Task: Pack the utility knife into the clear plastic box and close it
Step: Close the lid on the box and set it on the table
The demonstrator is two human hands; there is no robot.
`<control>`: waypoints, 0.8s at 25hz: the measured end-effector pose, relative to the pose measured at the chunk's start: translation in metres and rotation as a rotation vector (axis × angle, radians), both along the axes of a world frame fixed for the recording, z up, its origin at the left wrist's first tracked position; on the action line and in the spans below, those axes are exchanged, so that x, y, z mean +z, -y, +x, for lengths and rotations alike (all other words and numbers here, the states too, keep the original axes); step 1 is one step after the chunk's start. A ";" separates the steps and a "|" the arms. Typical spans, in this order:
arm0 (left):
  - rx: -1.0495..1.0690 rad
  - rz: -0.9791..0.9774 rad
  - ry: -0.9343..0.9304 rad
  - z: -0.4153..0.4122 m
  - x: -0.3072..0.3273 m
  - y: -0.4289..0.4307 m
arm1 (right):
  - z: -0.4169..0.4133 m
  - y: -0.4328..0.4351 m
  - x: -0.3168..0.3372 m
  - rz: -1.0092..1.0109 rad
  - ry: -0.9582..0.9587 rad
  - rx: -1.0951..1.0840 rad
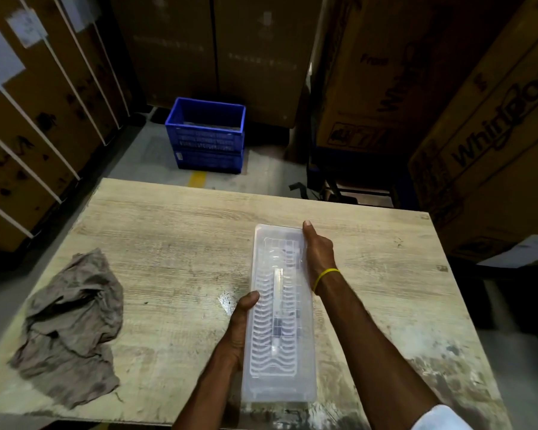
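Observation:
A long clear plastic box (pixel 279 311) lies lengthwise on the wooden table (pixel 174 243), its ribbed lid on top. Through the lid a pale, narrow shape with a dark patch shows along the middle, the utility knife (pixel 277 308). My left hand (pixel 238 328) grips the box's left long side near the middle, thumb on the lid. My right hand (pixel 319 251) presses on the far right edge of the lid, index finger stretched to the far corner. A yellow band circles the right wrist.
A crumpled grey-brown rag (pixel 72 324) lies on the table's left part. Beyond the table a blue plastic crate (pixel 207 139) stands on the floor. Tall cardboard cartons (pixel 479 125) wall in the space on the left, back and right.

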State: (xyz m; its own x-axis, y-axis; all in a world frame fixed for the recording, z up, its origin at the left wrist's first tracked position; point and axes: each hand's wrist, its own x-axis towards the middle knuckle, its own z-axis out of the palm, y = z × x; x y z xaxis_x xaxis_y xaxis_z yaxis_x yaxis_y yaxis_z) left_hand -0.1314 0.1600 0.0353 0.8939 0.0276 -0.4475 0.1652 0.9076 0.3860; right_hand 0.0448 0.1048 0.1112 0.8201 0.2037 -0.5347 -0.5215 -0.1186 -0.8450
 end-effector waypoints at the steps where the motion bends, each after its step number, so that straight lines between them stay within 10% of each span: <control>1: -0.004 -0.011 0.013 -0.001 0.000 0.000 | 0.000 0.000 -0.001 -0.015 0.015 -0.010; 12: 0.131 0.016 0.029 0.012 0.027 -0.005 | -0.022 0.008 0.011 0.016 0.159 0.307; 20: 0.533 0.168 0.069 0.038 0.033 -0.033 | -0.066 0.080 -0.016 0.120 -0.237 0.238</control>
State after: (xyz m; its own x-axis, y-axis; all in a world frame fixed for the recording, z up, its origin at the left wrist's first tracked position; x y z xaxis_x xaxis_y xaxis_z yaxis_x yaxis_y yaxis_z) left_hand -0.0936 0.1928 0.0681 0.7640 0.5488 -0.3394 -0.3297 0.7841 0.5258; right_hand -0.0214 0.0253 0.0955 0.5981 0.4471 -0.6652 -0.6743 -0.1679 -0.7191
